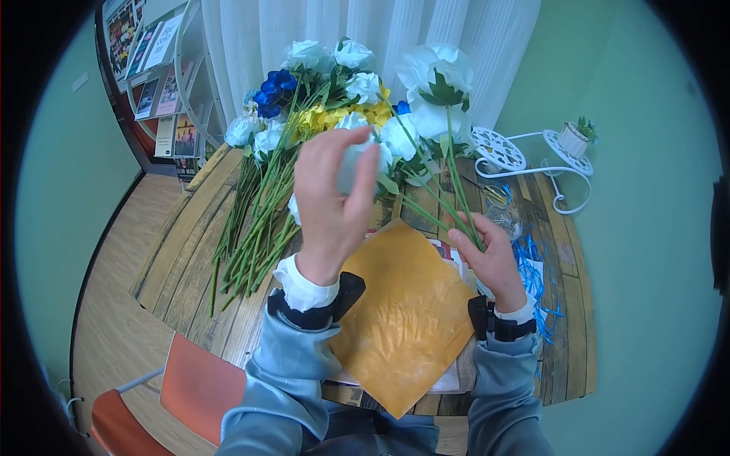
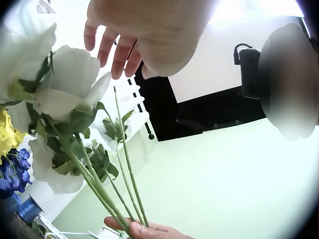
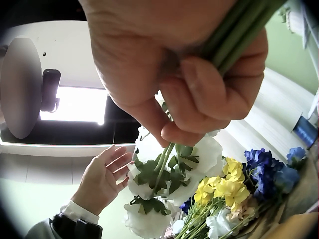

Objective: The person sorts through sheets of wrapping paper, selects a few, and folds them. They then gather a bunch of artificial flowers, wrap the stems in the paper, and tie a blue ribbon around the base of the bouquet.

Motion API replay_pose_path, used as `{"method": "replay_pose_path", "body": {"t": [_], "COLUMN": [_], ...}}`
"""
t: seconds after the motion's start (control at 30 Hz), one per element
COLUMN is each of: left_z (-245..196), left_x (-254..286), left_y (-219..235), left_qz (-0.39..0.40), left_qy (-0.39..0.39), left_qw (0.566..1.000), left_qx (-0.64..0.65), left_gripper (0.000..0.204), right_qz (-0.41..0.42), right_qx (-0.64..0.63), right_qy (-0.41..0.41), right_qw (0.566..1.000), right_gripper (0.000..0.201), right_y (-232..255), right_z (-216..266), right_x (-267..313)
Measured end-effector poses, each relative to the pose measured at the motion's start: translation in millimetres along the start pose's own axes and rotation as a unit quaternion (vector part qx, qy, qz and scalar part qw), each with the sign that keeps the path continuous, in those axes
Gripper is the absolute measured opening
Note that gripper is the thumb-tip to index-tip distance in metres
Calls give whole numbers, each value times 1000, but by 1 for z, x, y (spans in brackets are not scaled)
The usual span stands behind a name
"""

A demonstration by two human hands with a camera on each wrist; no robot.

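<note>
My right hand (image 1: 493, 254) grips the green stems (image 1: 456, 178) of several white artificial flowers (image 1: 437, 72), whose heads lean up and away toward the curtain. In the right wrist view, curled fingers (image 3: 209, 94) wrap the stems, and white heads with green leaves (image 3: 154, 172) show beyond them. My left hand (image 1: 334, 197) is raised left of these flowers, fingers loosely bent and nothing held. Beside it in the left wrist view are large white blooms (image 2: 70, 82), with the left fingers (image 2: 119, 59) just apart from the petals.
White, yellow (image 1: 323, 118) and blue flowers (image 1: 274, 93) with long stems lie on the wooden table (image 1: 190, 251). Orange wrapping paper (image 1: 403, 304) covers its front middle. Blue ribbon (image 1: 532, 281) lies at right, near a white metal plant stand (image 1: 525, 169). An orange chair (image 1: 199, 387) stands front left.
</note>
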State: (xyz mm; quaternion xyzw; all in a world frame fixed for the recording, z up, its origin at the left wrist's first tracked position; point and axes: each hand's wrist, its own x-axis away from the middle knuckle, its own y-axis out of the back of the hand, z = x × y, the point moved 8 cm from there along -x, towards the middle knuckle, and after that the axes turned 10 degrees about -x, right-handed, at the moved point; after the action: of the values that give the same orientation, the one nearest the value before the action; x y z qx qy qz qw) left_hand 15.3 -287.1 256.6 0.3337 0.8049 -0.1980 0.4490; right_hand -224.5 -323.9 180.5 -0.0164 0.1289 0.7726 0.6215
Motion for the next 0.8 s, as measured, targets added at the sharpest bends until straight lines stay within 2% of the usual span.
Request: {"method": "replay_pose_path", "body": {"t": [0.07,0.1,0.13,0.23,0.33,0.4,0.47,0.5,0.57,0.67,0.8], "left_z": [-21,-16,-17,-6,7,10,17,19,31,37,39], "left_x": [6,9,10,15,15,12,11,10,10,9,10], "left_y": [-16,-21,-19,-19,-20,-19,-19,-18,-21,-19,-19], "left_qz": [79,94,94,141,182,187,168,168,189,151,151], "left_qy": [-128,-112,-112,-47,-2,3,8,7,72,73,83], "left_qw": [974,971,971,939,914,921,965,965,970,979,975], "left_qx": [-167,-187,-187,-309,-363,-342,-202,-201,-138,-115,-138], "left_gripper": [23,35,35,48,45,40,27,27,12,7,6], "right_qz": [7,6,13,37,58,62,57,56,56,65,73], "right_qx": [62,61,75,113,140,146,139,139,117,118,136], "right_qy": [22,22,41,74,83,79,81,82,91,84,69], "right_qw": [998,998,996,990,985,984,985,985,987,987,986], "right_gripper": [36,36,35,33,32,32,32,32,31,31,30], "right_y": [0,-1,-4,-11,-19,-20,-18,-17,-16,-17,-15], "right_z": [0,0,4,14,22,24,26,25,24,25,20], "right_x": [0,1,3,8,15,16,16,16,15,15,14]}}
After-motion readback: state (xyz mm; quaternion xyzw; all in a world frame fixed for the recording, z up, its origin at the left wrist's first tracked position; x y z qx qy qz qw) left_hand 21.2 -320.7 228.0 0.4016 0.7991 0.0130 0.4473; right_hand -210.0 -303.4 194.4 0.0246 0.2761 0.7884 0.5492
